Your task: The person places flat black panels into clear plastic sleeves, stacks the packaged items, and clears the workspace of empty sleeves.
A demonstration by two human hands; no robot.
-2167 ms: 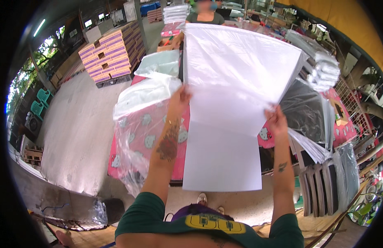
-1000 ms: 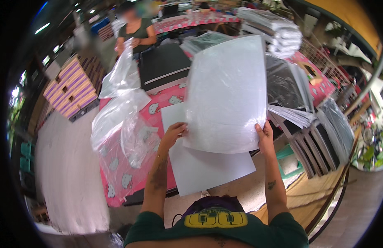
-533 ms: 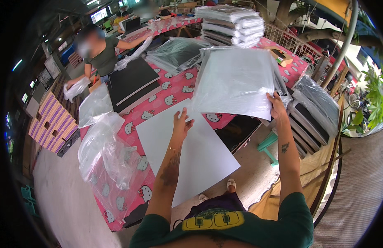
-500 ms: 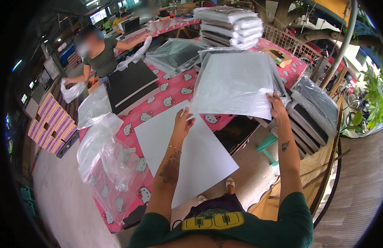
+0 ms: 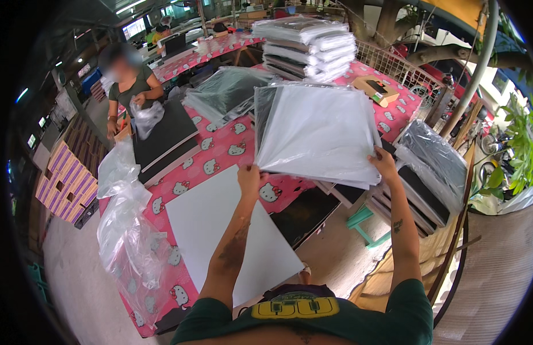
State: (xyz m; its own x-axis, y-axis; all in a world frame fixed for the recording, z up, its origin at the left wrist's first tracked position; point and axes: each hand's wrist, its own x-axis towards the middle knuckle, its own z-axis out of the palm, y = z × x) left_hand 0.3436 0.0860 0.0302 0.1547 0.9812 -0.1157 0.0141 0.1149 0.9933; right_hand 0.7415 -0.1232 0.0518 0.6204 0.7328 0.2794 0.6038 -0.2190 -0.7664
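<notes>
Both my hands are closed on the near edge of a large white panel in a clear plastic bag (image 5: 318,132). My left hand (image 5: 250,180) pinches its near left corner, where the film creases. At the near right corner, my right hand (image 5: 383,163) grips the edge of the bag. A bare white sheet (image 5: 226,224) lies on the pink patterned tablecloth (image 5: 210,165), partly under my left forearm. Loose clear plastic bags (image 5: 128,221) are heaped along its left side.
Black panels (image 5: 166,138) lie at the left, beside a co-worker (image 5: 128,86) handling plastic film. Stacked wrapped panels (image 5: 306,46) stand at the back, near an open cardboard box (image 5: 376,89). More wrapped panels (image 5: 421,178) and a green stool (image 5: 364,224) are at right.
My left hand has gone from open fingers to a pinch on the bag's near left corner. The bagged panel has shifted slightly nearer. The co-worker's outstretched arm has drawn in.
</notes>
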